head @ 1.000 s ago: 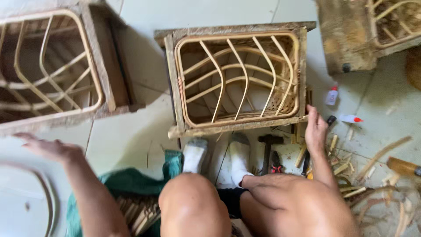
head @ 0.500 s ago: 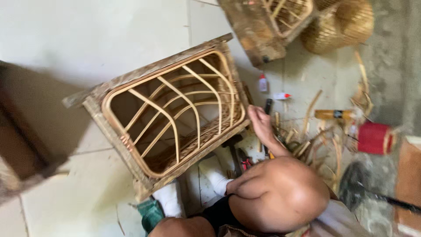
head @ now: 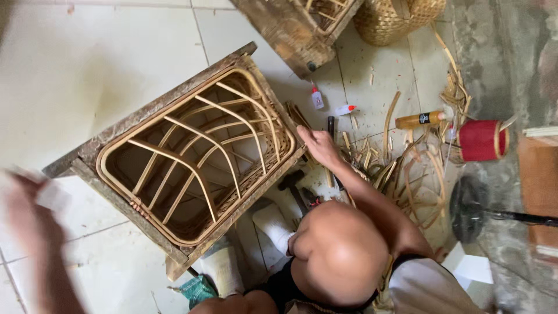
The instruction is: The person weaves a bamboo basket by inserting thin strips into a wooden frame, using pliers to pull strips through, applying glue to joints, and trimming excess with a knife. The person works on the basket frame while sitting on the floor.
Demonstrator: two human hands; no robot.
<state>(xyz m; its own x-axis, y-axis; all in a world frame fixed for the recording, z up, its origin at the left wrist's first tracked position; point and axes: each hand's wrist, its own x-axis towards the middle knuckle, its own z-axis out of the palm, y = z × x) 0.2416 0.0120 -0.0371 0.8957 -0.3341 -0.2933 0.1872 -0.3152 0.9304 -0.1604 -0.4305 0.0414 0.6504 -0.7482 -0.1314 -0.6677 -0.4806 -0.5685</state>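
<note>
Head view: I see a wooden frame with a woven rattan panel lying tilted on the tiled floor, just ahead of my knee. Curved canes cross its opening; the rim weave looks tight. My right hand rests at the frame's right corner, fingers together, gripping nothing. My left hand is blurred at the left edge; I cannot tell its finger state. Rattan scraps, a small glue bottle, an amber bottle and a red spool lie to the right.

The person wears white socks, dark shorts, and no sleeves.
</note>
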